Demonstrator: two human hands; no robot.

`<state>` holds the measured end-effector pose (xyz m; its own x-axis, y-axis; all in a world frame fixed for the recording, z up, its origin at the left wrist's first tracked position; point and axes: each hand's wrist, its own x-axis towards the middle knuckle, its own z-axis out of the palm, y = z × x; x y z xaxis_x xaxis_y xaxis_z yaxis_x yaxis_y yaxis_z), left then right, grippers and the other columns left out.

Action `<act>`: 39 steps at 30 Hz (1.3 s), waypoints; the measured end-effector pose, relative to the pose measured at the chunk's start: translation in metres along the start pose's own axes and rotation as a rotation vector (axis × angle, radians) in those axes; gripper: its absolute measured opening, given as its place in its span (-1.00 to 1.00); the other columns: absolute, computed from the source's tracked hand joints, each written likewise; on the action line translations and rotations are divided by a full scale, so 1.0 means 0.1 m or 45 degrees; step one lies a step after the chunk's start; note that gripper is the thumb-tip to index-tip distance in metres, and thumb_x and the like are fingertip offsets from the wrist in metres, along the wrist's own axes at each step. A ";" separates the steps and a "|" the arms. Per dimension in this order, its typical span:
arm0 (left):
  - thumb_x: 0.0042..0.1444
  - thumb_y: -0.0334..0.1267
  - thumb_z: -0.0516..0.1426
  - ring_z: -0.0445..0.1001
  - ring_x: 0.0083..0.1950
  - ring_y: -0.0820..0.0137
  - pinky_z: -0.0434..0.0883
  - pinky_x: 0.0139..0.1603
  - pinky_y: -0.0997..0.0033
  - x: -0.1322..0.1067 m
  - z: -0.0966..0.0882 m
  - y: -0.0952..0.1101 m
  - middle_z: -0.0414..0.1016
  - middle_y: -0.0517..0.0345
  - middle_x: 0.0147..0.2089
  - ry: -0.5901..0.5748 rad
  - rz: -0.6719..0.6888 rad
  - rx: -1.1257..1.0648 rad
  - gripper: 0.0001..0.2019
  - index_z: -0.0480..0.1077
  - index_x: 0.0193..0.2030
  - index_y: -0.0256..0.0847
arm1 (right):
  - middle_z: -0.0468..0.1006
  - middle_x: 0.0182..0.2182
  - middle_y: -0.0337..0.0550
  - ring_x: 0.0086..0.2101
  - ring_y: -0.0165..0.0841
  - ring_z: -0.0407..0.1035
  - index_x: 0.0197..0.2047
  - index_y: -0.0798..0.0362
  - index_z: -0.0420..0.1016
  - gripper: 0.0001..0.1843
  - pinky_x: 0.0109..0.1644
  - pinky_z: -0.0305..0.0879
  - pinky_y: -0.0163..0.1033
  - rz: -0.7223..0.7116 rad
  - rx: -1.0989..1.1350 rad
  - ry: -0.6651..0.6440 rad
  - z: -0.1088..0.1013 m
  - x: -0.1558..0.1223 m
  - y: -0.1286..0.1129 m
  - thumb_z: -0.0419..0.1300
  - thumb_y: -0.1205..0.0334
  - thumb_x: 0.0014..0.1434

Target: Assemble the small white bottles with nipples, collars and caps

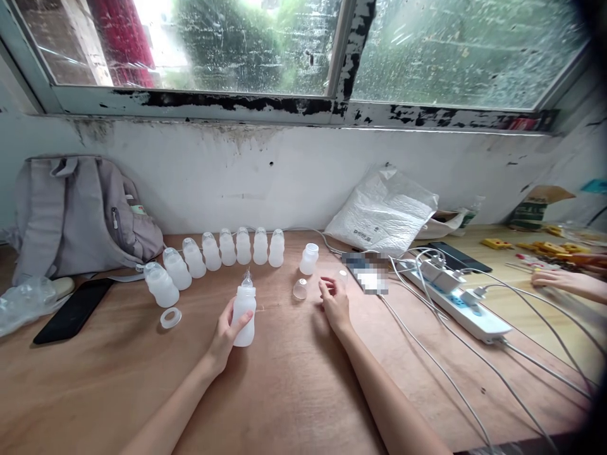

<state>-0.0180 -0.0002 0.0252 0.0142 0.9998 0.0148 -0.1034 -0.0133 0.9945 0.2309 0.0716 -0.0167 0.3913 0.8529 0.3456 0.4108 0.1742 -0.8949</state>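
My left hand [228, 328] is wrapped around a frosted baby bottle [245, 322], holding it nearly upright over the wooden table. A clear teat [247, 279] sits in the bottle's mouth, with no collar around it. My right hand [336, 303] is above the table with its fingers loosely bent and apart, and I see nothing in them. Just left of those fingers lies a clear dome cap [300, 289]. A small white piece [343, 275] is right behind the hand. An uncapped bottle [309, 259] stands farther back. To the left lies a white collar ring [171, 318].
Several capped bottles [227, 248] stand in a curved row at the back left. A grey backpack [71, 215] and a black phone [73, 311] are at the left. On the right are a power strip [455, 303] with cables, a silvery bag [384, 212] and another person's hand [564, 281].
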 end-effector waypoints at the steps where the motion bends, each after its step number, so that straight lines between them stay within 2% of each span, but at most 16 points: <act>1: -0.07 -0.11 0.14 0.34 -0.14 0.30 0.29 -0.23 0.46 0.00 0.00 -0.01 0.37 0.04 -0.13 0.019 0.000 -0.010 -0.53 0.24 0.00 -0.20 | 0.43 -0.34 -0.03 -0.40 -0.30 0.35 -0.07 0.12 0.36 -0.54 -0.41 0.29 -0.23 -0.065 -0.038 -0.075 0.02 -0.01 -0.03 0.06 0.02 0.02; 4: -0.07 -0.11 0.15 0.33 -0.07 0.26 0.30 -0.21 0.42 0.02 -0.01 -0.05 0.32 0.01 -0.03 0.070 -0.034 -0.043 -0.44 0.12 0.09 -0.14 | 0.38 -0.12 -0.03 -0.20 -0.26 0.33 0.03 0.02 0.28 -0.50 -0.20 0.28 -0.18 -0.267 -0.086 -0.330 0.10 -0.08 -0.10 0.13 0.13 -0.03; 6: -0.05 -0.09 0.13 0.37 -0.14 0.28 0.31 -0.27 0.41 0.03 -0.03 -0.07 0.36 0.02 -0.11 0.068 -0.078 -0.033 -0.45 0.10 0.09 -0.15 | 0.40 -0.13 -0.07 -0.23 -0.28 0.35 -0.02 -0.01 0.31 -0.54 -0.17 0.28 -0.17 -0.246 -0.027 -0.421 0.15 -0.13 -0.14 0.15 0.17 -0.05; 8: -0.04 -0.08 0.13 0.38 -0.19 0.29 0.31 -0.29 0.41 0.03 -0.05 -0.07 0.39 0.05 -0.18 0.046 -0.079 0.005 -0.50 0.14 0.04 -0.16 | 0.44 -0.25 -0.13 -0.32 -0.32 0.38 -0.12 0.00 0.33 -0.60 -0.22 0.31 -0.19 -0.094 0.142 -0.412 0.19 -0.18 -0.19 0.19 0.15 -0.08; 12: -0.08 -0.10 0.15 0.35 -0.09 0.23 0.29 -0.13 0.33 0.03 -0.04 -0.01 0.41 0.03 -0.14 -0.067 -0.016 0.112 -0.59 0.30 -0.08 -0.21 | 0.44 -0.47 -0.25 -0.54 -0.40 0.39 -0.24 0.02 0.25 -0.63 -0.43 0.33 -0.29 0.330 0.648 -0.407 0.20 -0.27 -0.32 0.20 0.02 -0.08; 15: -0.15 -0.11 0.20 0.34 -0.04 0.19 0.29 -0.09 0.30 0.02 -0.02 0.02 0.40 0.00 -0.09 -0.108 -0.052 0.165 -0.54 0.31 -0.08 -0.22 | 0.41 -0.64 -0.29 -0.73 -0.51 0.24 -0.28 0.06 0.28 -0.63 -0.65 0.16 -0.41 0.490 0.709 -0.495 0.18 -0.32 -0.39 0.13 -0.06 -0.02; 18: -0.22 -0.12 0.23 0.36 -0.07 0.20 0.34 -0.16 0.34 0.02 -0.02 0.01 0.43 0.01 -0.12 -0.111 -0.109 0.191 -0.50 0.31 -0.08 -0.21 | 0.33 -0.77 -0.33 -0.81 -0.57 0.08 -0.46 0.09 0.29 -0.63 -0.74 -0.04 -0.46 0.455 0.602 -0.456 0.18 -0.37 -0.42 0.11 -0.09 -0.01; 22: -0.20 -0.09 0.22 0.39 -0.12 0.22 0.34 -0.18 0.36 0.03 -0.04 -0.02 0.43 0.04 -0.16 -0.118 -0.064 0.328 -0.64 0.42 -0.23 -0.19 | 0.13 -0.87 -0.42 -0.83 -0.57 -0.04 -0.58 0.08 0.24 -0.59 -0.78 -0.18 -0.44 0.376 0.493 -0.375 0.19 -0.41 -0.44 0.11 -0.11 -0.02; 26: -0.18 -0.08 0.20 0.38 -0.11 0.22 0.32 -0.16 0.37 0.03 -0.04 -0.01 0.40 0.04 -0.12 -0.101 -0.032 0.364 -0.67 0.46 -0.25 -0.18 | 0.13 -0.84 -0.41 -0.79 -0.55 -0.02 -0.58 0.08 0.29 -0.60 -0.75 -0.12 -0.42 0.297 0.409 -0.381 0.20 -0.44 -0.47 0.12 -0.11 -0.03; 32: -0.16 -0.07 0.19 0.42 -0.28 0.27 0.35 -0.39 0.42 0.02 -0.05 0.00 0.47 0.03 -0.25 -0.095 -0.112 0.191 -0.62 0.41 -0.22 -0.26 | 0.24 -0.71 -0.34 -0.72 -0.51 0.11 -0.42 0.09 0.38 -0.63 -0.69 0.05 -0.39 0.178 0.379 -0.453 0.22 -0.49 -0.54 0.10 -0.09 -0.01; 36: -0.16 -0.06 0.18 0.42 -0.32 0.30 0.34 -0.44 0.45 0.02 -0.05 0.02 0.47 0.05 -0.27 -0.087 -0.125 0.173 -0.63 0.42 -0.24 -0.25 | 0.27 -0.67 -0.34 -0.74 -0.54 0.09 -0.37 0.08 0.36 -0.64 -0.70 0.04 -0.40 0.201 0.395 -0.580 0.24 -0.52 -0.58 0.05 -0.07 0.04; 39: -0.19 -0.06 0.19 0.42 -0.35 0.32 0.33 -0.44 0.45 0.01 -0.04 0.05 0.48 0.07 -0.28 -0.080 -0.131 0.181 -0.65 0.43 -0.28 -0.25 | 0.25 -0.68 -0.35 -0.74 -0.54 0.07 -0.40 0.07 0.36 -0.64 -0.71 0.01 -0.40 0.212 0.376 -0.616 0.24 -0.54 -0.59 0.02 -0.07 0.06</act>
<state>-0.0220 0.0011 0.0302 0.0797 0.9931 -0.0860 0.0436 0.0828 0.9956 0.1657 0.0275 0.0103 -0.0178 0.9960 0.0880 0.1019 0.0894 -0.9908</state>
